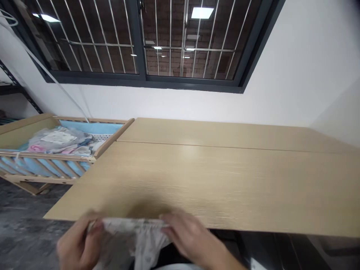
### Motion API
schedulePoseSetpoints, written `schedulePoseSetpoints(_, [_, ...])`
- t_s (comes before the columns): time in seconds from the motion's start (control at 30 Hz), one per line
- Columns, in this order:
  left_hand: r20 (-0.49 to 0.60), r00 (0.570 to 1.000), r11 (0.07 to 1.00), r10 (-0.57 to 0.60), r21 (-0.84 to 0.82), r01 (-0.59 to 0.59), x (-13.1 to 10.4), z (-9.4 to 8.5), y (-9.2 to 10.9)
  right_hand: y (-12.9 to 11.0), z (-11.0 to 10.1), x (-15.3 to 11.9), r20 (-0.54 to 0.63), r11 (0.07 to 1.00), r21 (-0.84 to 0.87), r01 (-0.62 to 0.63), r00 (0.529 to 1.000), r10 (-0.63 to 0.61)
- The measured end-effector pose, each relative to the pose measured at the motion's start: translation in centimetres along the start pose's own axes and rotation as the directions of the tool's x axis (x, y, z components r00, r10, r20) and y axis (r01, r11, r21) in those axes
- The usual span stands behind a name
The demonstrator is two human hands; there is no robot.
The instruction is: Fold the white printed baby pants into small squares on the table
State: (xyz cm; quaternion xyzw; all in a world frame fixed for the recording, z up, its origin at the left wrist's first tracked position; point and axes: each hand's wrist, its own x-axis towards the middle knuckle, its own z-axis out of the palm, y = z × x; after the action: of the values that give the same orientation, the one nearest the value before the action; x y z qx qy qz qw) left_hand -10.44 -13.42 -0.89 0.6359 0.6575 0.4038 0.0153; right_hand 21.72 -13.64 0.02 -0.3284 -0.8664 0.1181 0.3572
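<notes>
Pale cloth [147, 238] hangs between the left hand [80, 242] and right hand [194, 236].

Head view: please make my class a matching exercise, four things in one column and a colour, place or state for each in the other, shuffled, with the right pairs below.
1. cloth
2. crib
3. window
4. table

A. lined in blue
B. pale wood, with a long seam
C. held by the left hand and right hand
D. set in the white wall

Pairs: 1-C, 2-A, 3-D, 4-B
</notes>
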Motion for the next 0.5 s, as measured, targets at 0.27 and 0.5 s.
schedulePoseSetpoints(0.27, [0.332,0.920,0.964,0.211,-0.227,-0.139,14.3,1.4,12.5,5.7,-13.5,7.2,0.085,0.927,-0.027,-0.374,0.923,0.375])
schedulePoseSetpoints(0.5, [0.689,0.637,0.934,0.345,-0.322,-0.157,24.4,9.0,12.1,16.3,-17.0,13.7,0.273,0.834,0.072,-0.547,0.815,0.511])
